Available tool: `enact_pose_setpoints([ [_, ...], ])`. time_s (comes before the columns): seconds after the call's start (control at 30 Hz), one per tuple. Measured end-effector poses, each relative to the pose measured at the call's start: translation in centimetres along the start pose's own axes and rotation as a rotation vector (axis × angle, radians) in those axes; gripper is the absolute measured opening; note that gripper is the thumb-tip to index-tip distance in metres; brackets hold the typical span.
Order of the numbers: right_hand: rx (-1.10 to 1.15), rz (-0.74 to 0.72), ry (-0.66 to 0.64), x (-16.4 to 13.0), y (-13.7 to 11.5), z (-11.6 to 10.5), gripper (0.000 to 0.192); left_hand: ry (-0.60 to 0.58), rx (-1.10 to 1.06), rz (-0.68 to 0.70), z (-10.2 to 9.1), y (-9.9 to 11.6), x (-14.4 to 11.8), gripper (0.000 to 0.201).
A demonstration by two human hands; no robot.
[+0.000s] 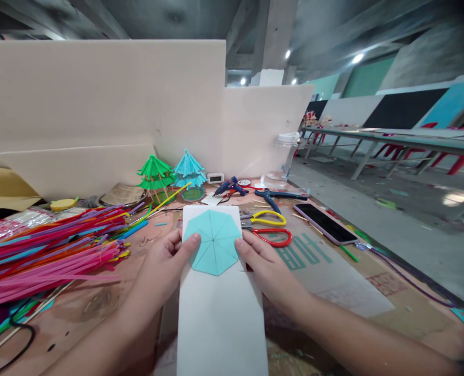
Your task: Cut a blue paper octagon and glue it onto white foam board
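Teal paper octagon (215,241) sits on upper part of white sheet (219,297), near table's front edge, pencil fold lines crossing at center. Left hand (165,266) pins octagon's left edge, thumb flat on it, other fingers curled loosely on sheet's left edge. Right hand (269,269) presses right edge, thumb tip just touching paper (nothing actually gripped, just held down). Pile of colored straws (47,245) toward left edge. Yellow scissors (265,219) and red scissors (273,237) just right of sheet. Phone (325,223) toward right edge, screen dark. Cardboard under it shows upside-down green letters, partly readable, something like "HAB".
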State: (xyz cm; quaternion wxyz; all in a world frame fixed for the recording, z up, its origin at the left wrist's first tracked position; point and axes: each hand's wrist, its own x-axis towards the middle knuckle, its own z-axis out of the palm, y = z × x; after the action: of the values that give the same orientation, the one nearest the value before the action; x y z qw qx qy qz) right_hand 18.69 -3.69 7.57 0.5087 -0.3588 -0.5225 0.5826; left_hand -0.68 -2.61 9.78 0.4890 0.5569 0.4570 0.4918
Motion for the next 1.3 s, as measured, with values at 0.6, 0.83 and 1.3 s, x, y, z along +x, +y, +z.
enact_pose_setpoints([
  [0.6,-0.884,-0.568,-0.017,2.2,-4.7,-2.0,0.046,-0.029,0.069,0.155,-0.6,0.0,0.1,0.045],
  [0.83,-1.021,-0.608,-0.048,3.2,-4.6,-0.4,0.051,-0.040,0.039,0.151,-0.4,-0.1,-0.2,0.042],
  [1.3,-0.989,-0.928,0.043,3.5,-5.0,0.9,0.013,-0.031,-0.017,0.203,-0.3,-0.5,-0.2,0.037],
])
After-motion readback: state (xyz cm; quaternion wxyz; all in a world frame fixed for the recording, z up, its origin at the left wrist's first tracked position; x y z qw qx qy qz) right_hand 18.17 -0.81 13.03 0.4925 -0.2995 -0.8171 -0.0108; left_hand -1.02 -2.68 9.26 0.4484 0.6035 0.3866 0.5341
